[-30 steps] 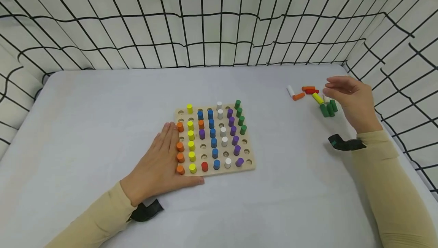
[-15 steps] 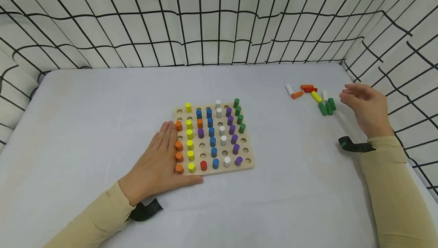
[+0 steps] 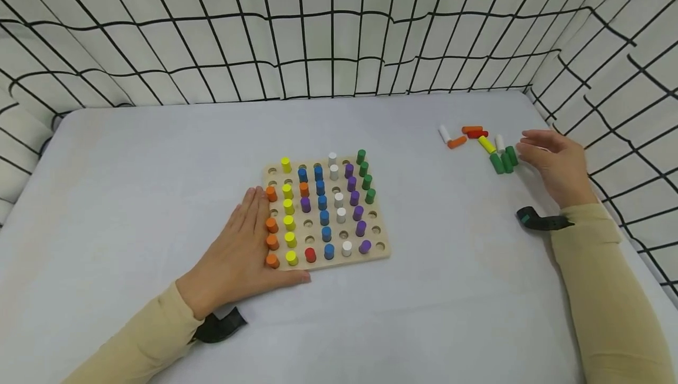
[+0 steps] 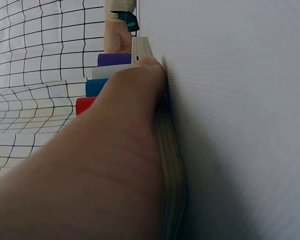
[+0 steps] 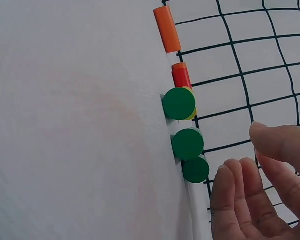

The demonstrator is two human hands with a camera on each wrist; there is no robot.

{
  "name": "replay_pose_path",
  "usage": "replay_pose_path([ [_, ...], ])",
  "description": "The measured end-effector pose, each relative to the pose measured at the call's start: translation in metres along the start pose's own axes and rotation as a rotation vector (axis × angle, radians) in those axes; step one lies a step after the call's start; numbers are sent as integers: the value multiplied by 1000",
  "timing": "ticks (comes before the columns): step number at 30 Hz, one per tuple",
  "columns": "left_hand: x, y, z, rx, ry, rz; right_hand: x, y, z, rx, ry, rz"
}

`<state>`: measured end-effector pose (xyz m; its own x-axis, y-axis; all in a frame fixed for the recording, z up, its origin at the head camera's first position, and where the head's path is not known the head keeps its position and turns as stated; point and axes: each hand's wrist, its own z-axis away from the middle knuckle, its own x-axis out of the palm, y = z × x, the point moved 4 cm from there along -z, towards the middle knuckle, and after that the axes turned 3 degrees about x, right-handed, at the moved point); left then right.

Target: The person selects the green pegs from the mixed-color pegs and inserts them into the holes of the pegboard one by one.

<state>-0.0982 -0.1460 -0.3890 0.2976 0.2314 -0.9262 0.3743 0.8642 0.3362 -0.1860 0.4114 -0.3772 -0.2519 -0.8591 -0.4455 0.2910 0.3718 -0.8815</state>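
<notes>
My left hand point(image 3: 233, 254) lies with straight fingers along the left side of a wooden pegboard point(image 3: 369, 237), its thumb stretched along the front edge. In the left wrist view that thumb point(image 4: 135, 85) presses against the side of the board. Columns of coloured pegs stand in the board, among them yellow pegs point(image 3: 289, 222) and blue pegs point(image 3: 324, 217); some holes hold none. My right hand point(image 3: 556, 166) hovers just right of three green pegs point(image 3: 507, 163) lying on the table. In the right wrist view its thumb and fingers point(image 5: 260, 210) are apart, holding nothing.
Left of the green pegs lie a yellow peg point(image 3: 487, 144), a red peg point(image 3: 478, 134), two orange pegs point(image 3: 457, 142) and two white pegs point(image 3: 444, 133). A black wire grid point(image 3: 332, 36) borders the white table point(image 3: 434, 290) at the back and right.
My right hand first moves right, away from the loose pegs, then back left to beside the green ones. The left hand stays on the board; the head view shifts slightly.
</notes>
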Motion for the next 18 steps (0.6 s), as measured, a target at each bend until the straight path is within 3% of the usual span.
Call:
replay_pose_path([
  [5,0,0,0,1,1,7,3,5,-5,24,5,158],
  [18,0,1,0,8,4,-9,8,11,-12,-19,12,324],
])
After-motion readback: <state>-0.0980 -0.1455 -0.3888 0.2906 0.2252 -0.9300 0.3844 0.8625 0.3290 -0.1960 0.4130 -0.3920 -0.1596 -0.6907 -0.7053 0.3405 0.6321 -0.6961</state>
